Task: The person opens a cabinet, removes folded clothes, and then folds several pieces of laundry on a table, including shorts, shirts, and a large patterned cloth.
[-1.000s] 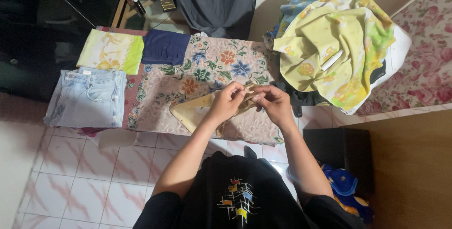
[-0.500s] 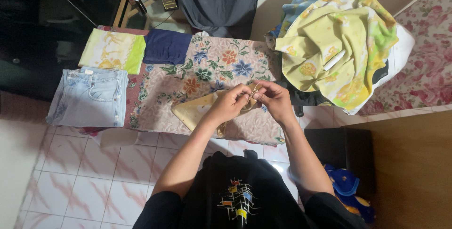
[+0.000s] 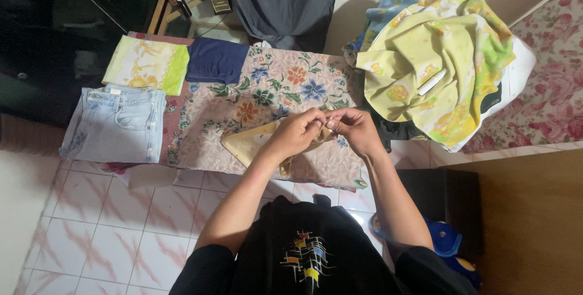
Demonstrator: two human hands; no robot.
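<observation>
My left hand (image 3: 296, 132) and my right hand (image 3: 355, 127) meet over a small tan-yellow cloth (image 3: 250, 142) and pinch its upper edge between their fingers. The cloth lies partly lifted on a floral-patterned cover (image 3: 273, 88) spread over a low table. Much of the cloth's middle is hidden under my hands.
Folded light-blue jeans (image 3: 115, 123) lie at the table's left, with a folded yellow-green cloth (image 3: 146, 63) and a folded navy cloth (image 3: 216, 60) behind them. A heap of yellow-green floral laundry (image 3: 443, 64) sits to the right. Dark grey fabric (image 3: 282, 0) hangs at the back. Pink-veined floor tiles (image 3: 103, 234) lie below.
Both hands have stayed on the small cloth's edge, with the fingers drawn slightly closer together. Nothing else has moved.
</observation>
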